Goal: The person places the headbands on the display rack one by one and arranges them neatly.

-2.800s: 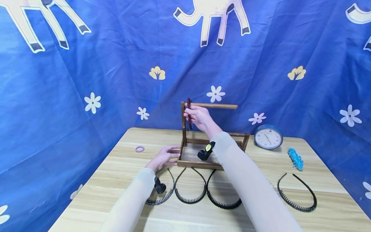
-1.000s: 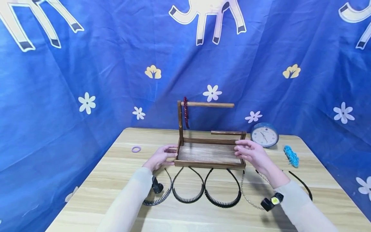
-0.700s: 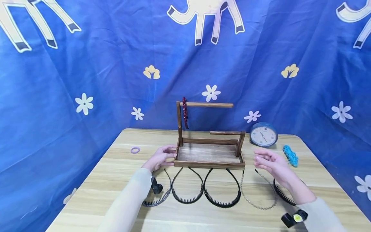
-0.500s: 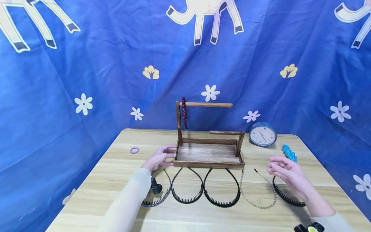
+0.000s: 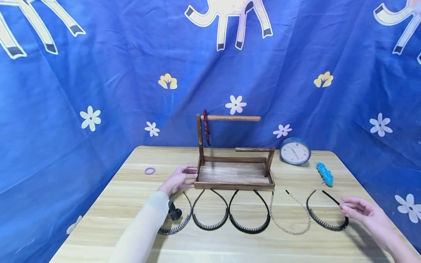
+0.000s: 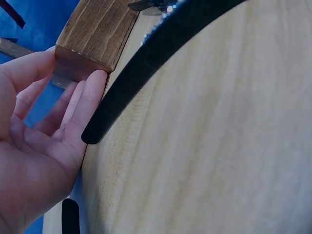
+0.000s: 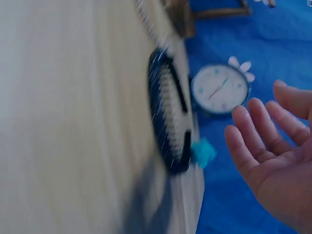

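Observation:
My left hand (image 5: 177, 179) touches the left end of a wooden rack (image 5: 234, 186) with extended fingers. The left wrist view shows its fingertips against the rack's corner (image 6: 87, 39). A dark red toothed headband (image 5: 206, 128) hangs near the post end of the upper bar. My right hand (image 5: 368, 215) is beside the rightmost black toothed headband (image 5: 323, 224). In the blurred right wrist view, my right hand (image 7: 278, 151) is open and holds nothing. Other headbands lie in a row: a glittery dark one (image 5: 179, 228), two black ones (image 5: 210, 228) and a silvery chain-like one (image 5: 291, 232).
Behind the right headbands stand a blue round clock (image 5: 295, 152) and a turquoise yarn bundle (image 5: 325, 174). A purple ring (image 5: 150, 171) lies at the left of the table (image 5: 230, 248). A blue patterned cloth (image 5: 131, 65) hangs around the back and sides.
My right hand has released the red headband, leaving it on the upper bar, and moved right and nearer to the rightmost headband. My left hand stays against the rack's end.

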The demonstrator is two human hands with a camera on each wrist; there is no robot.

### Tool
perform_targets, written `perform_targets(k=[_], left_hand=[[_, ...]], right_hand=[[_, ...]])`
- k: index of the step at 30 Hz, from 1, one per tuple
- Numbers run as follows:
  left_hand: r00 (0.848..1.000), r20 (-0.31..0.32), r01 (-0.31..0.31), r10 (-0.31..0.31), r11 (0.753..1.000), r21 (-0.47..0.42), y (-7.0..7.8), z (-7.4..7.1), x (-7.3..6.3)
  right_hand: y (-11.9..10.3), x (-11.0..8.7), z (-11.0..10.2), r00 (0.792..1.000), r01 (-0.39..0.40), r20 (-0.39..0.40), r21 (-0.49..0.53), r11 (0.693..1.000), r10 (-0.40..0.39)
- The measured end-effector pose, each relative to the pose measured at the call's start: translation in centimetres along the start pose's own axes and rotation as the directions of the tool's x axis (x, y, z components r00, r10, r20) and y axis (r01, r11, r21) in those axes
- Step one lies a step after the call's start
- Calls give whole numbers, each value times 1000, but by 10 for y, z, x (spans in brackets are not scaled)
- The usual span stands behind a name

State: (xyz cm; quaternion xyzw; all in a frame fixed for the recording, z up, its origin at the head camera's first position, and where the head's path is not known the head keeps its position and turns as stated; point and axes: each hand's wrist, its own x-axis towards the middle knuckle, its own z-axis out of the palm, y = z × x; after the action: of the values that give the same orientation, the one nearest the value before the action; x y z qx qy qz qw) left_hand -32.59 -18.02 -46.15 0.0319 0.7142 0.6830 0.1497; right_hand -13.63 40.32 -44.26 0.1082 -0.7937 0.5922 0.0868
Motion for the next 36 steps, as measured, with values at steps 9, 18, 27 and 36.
perform_targets(k=[9, 18, 27, 36], left_hand=[[1000, 17, 0, 0, 1000, 9, 0, -5, 2], [1000, 4, 4, -4, 1000, 20, 1, -8, 3], [999, 39, 9, -9, 1000, 8, 3, -7, 1], [1000, 8, 11, -11, 1000, 12, 0, -2, 2]], right_hand=[[18, -10, -4, 979, 194, 80, -637, 746, -186], [37, -6, -3, 880, 452, 297, -764, 461, -371], [40, -2, 0, 873, 475, 335, -745, 468, -354], [37, -2, 0, 898, 440, 353, -725, 530, -264]])
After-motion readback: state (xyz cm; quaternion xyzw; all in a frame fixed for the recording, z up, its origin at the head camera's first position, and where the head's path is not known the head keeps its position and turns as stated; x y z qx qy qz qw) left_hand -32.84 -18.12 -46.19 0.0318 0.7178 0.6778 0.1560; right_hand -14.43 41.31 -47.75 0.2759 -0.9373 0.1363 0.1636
